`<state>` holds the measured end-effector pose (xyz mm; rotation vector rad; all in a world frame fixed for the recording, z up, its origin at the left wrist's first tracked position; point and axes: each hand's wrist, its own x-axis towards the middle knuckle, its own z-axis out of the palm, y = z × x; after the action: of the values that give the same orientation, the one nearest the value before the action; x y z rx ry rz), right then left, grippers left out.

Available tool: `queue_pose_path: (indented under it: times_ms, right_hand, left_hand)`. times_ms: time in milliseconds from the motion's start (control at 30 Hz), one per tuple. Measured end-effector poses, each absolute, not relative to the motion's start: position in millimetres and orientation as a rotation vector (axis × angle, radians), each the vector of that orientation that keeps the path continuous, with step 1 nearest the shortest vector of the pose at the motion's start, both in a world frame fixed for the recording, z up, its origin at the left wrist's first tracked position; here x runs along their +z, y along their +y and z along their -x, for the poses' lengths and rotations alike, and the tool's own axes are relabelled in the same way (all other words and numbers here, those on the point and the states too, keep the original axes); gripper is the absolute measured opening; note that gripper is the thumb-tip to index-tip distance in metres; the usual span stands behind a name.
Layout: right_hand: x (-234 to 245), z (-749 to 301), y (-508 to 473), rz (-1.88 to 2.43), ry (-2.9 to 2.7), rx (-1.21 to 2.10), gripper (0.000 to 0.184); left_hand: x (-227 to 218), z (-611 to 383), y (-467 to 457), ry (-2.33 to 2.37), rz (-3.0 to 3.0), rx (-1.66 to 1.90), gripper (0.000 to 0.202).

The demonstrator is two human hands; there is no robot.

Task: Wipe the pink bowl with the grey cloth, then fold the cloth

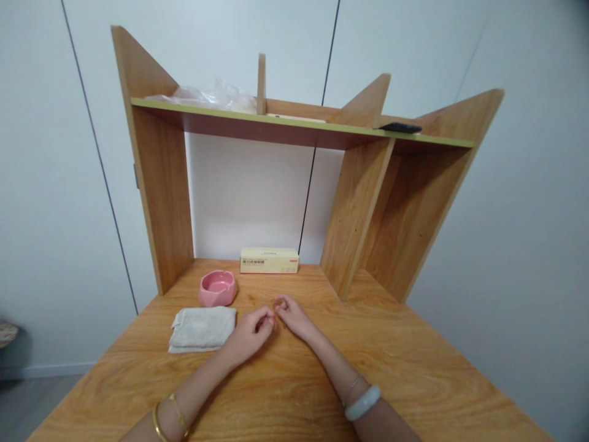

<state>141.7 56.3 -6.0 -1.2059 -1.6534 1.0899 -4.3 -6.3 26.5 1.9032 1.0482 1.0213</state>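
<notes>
My left hand (252,333) and my right hand (292,315) meet over the middle of the wooden desk, fingertips almost touching. The fingers of both are curled in and closed. A tiny reddish spot shows between the fingertips, too small to name. Just left of my left hand lies a folded grey cloth (202,328), partly behind its wrist. Behind the cloth sits a pink faceted ashtray (218,290). Further back, near the wall, a cream-coloured long box (269,261) with printed characters lies on its side.
A wooden shelf unit (304,135) stands along the desk's back, its uprights reaching down at left and right. On its upper board rest a clear plastic bag (211,97) and a dark flat object (400,127). The desk (405,368) narrows toward the back.
</notes>
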Motion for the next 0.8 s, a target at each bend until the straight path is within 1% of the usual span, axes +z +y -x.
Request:
queue_pose_path:
  times_ms: [67, 100, 200, 300, 367, 400, 467, 533, 667, 800]
  right_hand:
    - [-0.7, -124.2, 48.0, 1.158, -1.771, 1.002, 0.013]
    - [2.7, -114.1, 42.4, 1.124, -1.857, 0.946, 0.016]
    - [14.1, -82.6, 23.6, 1.017, -2.239, 0.570, 0.030]
    - [23.3, -55.3, 7.8, 1.001, -2.431, 0.244, 0.043]
    - [27.2, -41.8, 0.9, 0.985, -2.525, 0.110, 0.046]
    - [28.8, -36.8, -1.5, 0.974, -2.571, 0.057, 0.044]
    - [32.4, -31.4, -4.2, 0.984, -2.657, -0.028, 0.032]
    - [37.1, -34.3, -3.2, 1.073, -2.716, -0.080, 0.023]
    - [47.1, -73.3, 11.8, 1.394, -2.662, -0.112, 0.023]
    - [50.3, -142.6, 32.2, 1.809, -2.451, -0.109, 0.026]
  left_hand:
    - [38.4, 11.9, -3.4, 1.069, -1.860, 1.201, 0.020]
    - [44.3, 16.9, -1.2, 1.089, -1.834, 1.291, 0.019]
    - [60.6, 35.4, 7.7, 1.208, -1.780, 1.494, 0.019]
    - [72.3, 56.5, 18.2, 1.502, -1.772, 1.519, 0.026]
    - [76.1, 70.6, 25.1, 1.590, -1.753, 1.509, 0.029]
    - [76.5, 77.4, 28.3, 1.633, -1.744, 1.503, 0.030]
    - [74.6, 90.3, 34.2, 1.730, -1.728, 1.473, 0.032]
    - [69.3, 101.7, 39.3, 1.846, -1.697, 1.438, 0.034]
    - [52.7, 117.5, 48.1, 2.053, -1.582, 1.309, 0.041]
    - [36.3, 122.7, 56.5, 2.113, -1.489, 1.164, 0.044]
